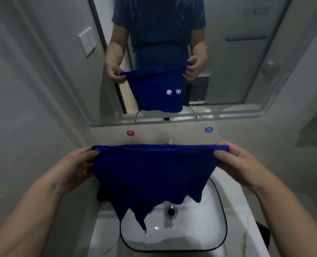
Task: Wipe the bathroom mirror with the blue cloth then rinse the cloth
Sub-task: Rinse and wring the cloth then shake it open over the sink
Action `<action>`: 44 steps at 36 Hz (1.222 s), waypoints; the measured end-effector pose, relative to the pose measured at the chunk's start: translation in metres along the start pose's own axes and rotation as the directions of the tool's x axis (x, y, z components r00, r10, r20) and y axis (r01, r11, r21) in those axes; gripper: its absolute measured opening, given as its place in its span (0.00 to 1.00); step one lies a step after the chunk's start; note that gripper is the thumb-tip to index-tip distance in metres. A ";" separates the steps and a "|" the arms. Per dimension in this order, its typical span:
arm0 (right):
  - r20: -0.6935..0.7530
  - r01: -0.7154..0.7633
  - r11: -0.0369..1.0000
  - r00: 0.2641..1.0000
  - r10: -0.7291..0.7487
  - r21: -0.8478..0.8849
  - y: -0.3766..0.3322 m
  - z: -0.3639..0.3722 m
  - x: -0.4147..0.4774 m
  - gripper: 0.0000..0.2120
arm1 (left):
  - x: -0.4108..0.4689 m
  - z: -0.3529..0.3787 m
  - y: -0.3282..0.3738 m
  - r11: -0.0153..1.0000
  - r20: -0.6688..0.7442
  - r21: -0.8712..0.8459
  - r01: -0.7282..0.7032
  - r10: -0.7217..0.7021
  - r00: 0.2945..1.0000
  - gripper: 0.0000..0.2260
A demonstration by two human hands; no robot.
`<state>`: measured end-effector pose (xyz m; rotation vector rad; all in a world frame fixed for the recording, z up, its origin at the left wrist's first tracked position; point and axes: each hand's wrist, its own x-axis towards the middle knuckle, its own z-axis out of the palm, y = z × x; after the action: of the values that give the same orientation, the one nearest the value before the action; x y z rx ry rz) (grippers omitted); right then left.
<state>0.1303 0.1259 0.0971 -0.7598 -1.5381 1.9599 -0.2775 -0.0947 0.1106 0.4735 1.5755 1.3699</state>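
Both hands hold the cloth [154,175] stretched by its top corners at frame centre, above the sink [215,225]: left hand [78,169] and right hand [235,164] each pinching an edge. Likely pre-wipe; next, raise it to the mirror [228,71] above.

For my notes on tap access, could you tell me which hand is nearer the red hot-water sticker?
Left. The left hand grips the blue cloth below-left of the red sticker; the right hand is far across, under the blue sticker.
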 end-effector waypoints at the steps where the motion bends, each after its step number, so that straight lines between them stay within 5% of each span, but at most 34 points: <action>1: -0.037 -0.008 0.991 0.999 0.013 0.136 0.000 0.007 0.002 0.13 | 0.002 0.008 -0.004 0.999 -0.022 -0.047 0.025 -0.026 0.999 0.23; 3: -0.206 -0.035 0.970 0.975 0.086 0.239 -0.001 0.023 0.006 0.12 | 0.005 0.024 -0.014 0.993 -0.079 -0.080 0.084 -0.090 0.993 0.10; 6: -0.475 -0.170 0.985 0.867 0.152 0.005 0.000 0.046 0.015 0.09 | 0.006 0.049 -0.027 0.994 -0.202 0.003 0.112 -0.109 0.973 0.06; 9: -0.561 -0.237 0.953 0.823 0.093 -0.189 -0.005 0.075 0.014 0.12 | -0.010 0.087 -0.032 0.986 -0.202 0.151 0.072 -0.041 0.978 0.06; 12: -0.477 -0.170 0.902 0.878 -0.044 -0.396 -0.010 0.111 0.005 0.08 | -0.029 0.129 -0.036 0.991 -0.080 0.134 -0.010 0.021 0.997 0.05; 15: -0.283 -0.181 0.911 0.956 0.074 -0.372 -0.003 0.141 -0.003 0.02 | -0.040 0.158 -0.040 0.991 0.038 0.111 -0.072 0.069 0.997 0.08; 20: 0.020 -0.061 0.883 0.997 0.080 -0.465 0.005 0.137 -0.011 0.28 | -0.048 0.164 -0.038 0.944 0.181 0.245 -0.223 0.181 0.967 0.19; 23: 0.116 0.016 0.852 0.992 0.052 -0.523 0.003 0.120 -0.011 0.33 | -0.046 0.156 -0.038 0.904 0.209 0.325 -0.279 0.220 0.953 0.15; 27: -0.101 0.029 0.863 0.991 -0.092 -0.504 0.006 0.102 -0.009 0.30 | -0.049 0.159 -0.028 0.894 0.211 0.338 -0.295 0.233 0.949 0.09; 30: -0.212 -0.002 0.892 0.972 -0.106 -0.452 0.016 0.094 -0.003 0.18 | -0.056 0.159 -0.015 0.933 0.201 0.265 -0.243 0.193 0.960 0.08; 34: -0.099 -0.146 0.905 0.988 0.115 -0.401 0.025 0.085 -0.004 0.28 | -0.066 0.155 0.005 0.973 0.238 0.084 -0.214 0.189 0.953 0.12; 36: -0.003 -0.129 0.933 0.991 0.136 -0.335 0.021 0.085 -0.009 0.20 | -0.070 0.155 0.012 0.974 0.232 0.036 -0.223 0.208 0.950 0.08; 40: -0.055 -0.042 0.995 0.998 0.037 -0.093 0.011 0.087 -0.016 0.17 | -0.053 0.153 0.017 0.989 0.005 -0.127 -0.074 0.075 0.997 0.08; 42: -0.129 0.056 0.998 0.990 -0.061 -0.042 0.002 0.086 -0.017 0.14 | -0.048 0.149 0.015 0.995 -0.068 -0.040 -0.087 0.084 0.994 0.05; 44: -0.133 0.132 0.983 0.980 -0.150 -0.130 -0.008 0.085 -0.016 0.11 | -0.047 0.145 0.012 0.981 0.002 0.089 -0.171 0.171 0.985 0.08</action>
<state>0.0822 0.0588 0.1233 -0.7990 -1.5897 1.6852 -0.1375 -0.0502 0.1535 0.6728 1.6358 1.4345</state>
